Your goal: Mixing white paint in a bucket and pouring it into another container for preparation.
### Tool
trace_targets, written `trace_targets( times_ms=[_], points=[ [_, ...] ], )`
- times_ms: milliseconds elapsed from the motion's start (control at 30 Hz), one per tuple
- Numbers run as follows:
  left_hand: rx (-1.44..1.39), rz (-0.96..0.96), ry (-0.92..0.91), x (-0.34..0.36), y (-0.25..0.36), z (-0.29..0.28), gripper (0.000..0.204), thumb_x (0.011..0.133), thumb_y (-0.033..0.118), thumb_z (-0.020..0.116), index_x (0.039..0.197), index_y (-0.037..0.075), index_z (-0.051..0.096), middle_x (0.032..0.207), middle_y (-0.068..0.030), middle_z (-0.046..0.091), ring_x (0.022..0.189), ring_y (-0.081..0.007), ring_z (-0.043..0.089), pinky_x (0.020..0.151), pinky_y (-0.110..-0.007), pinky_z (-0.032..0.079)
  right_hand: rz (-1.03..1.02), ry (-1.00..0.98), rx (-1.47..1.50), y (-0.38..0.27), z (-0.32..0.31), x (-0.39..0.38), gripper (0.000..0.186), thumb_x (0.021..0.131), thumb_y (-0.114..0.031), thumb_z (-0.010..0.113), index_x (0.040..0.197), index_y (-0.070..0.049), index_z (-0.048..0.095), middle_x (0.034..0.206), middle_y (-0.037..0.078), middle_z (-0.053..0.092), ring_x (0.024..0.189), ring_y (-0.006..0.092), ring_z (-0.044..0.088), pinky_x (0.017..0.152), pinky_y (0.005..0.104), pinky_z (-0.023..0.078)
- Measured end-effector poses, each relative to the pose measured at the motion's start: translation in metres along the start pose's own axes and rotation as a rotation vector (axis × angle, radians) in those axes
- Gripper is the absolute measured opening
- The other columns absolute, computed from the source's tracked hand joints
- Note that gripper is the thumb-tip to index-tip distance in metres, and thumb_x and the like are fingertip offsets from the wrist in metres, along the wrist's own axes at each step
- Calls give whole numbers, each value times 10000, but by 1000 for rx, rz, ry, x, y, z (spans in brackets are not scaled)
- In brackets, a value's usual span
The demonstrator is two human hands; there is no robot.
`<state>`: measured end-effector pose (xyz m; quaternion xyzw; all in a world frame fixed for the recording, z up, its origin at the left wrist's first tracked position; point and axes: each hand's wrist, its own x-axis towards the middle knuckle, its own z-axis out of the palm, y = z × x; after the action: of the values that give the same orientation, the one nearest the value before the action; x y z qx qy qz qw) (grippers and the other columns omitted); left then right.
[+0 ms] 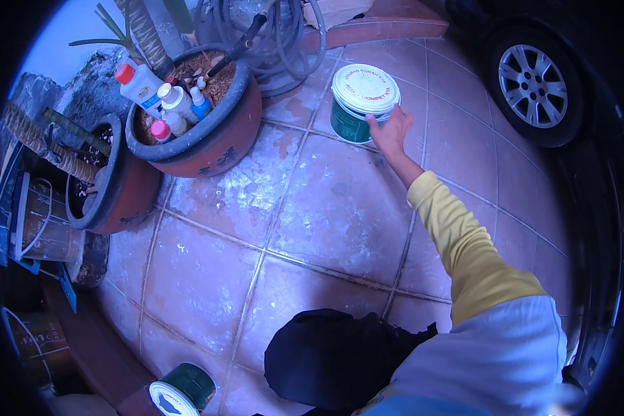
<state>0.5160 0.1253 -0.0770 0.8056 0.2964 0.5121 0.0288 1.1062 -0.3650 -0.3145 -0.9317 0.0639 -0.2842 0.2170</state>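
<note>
My right hand (392, 127), in a yellow sleeve, reaches up at the centre right and grips the near right rim of a green bucket (350, 125) with a white, printed lid. The bucket stands upright on the tiled floor (333, 208), its lid on. My left hand is not in view.
Two potted plants (194, 156) stand at left, one holding several bottles (142, 90). Behind lie coiled hoses (291, 55); at far left are stacked buckets (41, 218). A car wheel (534, 90) is at right, a second green bucket (191, 385) bottom left, a black shape (319, 353) below.
</note>
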Motion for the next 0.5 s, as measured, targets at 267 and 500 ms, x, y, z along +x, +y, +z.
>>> trace_targets(
  times_ms=[267, 500],
  points=[
    [51, -140, -136, -30, -15, 10, 242, 902, 195, 617, 934, -28, 705, 770, -116, 672, 615, -169, 562, 564, -311, 482, 1006, -337, 1521, -7, 71, 17, 333, 704, 93, 577, 1024, 16, 525, 918, 125, 551, 775, 254, 580, 744, 452, 554],
    [127, -234, -125, -38, -20, -2, 243, 910, 196, 593, 908, -29, 683, 690, -82, 606, 559, -154, 483, 506, -307, 414, 870, -115, 1357, 22, 140, 80, 352, 640, 111, 538, 966, -15, 492, 737, 76, 520, 592, 180, 525, 529, 315, 495]
  ],
)
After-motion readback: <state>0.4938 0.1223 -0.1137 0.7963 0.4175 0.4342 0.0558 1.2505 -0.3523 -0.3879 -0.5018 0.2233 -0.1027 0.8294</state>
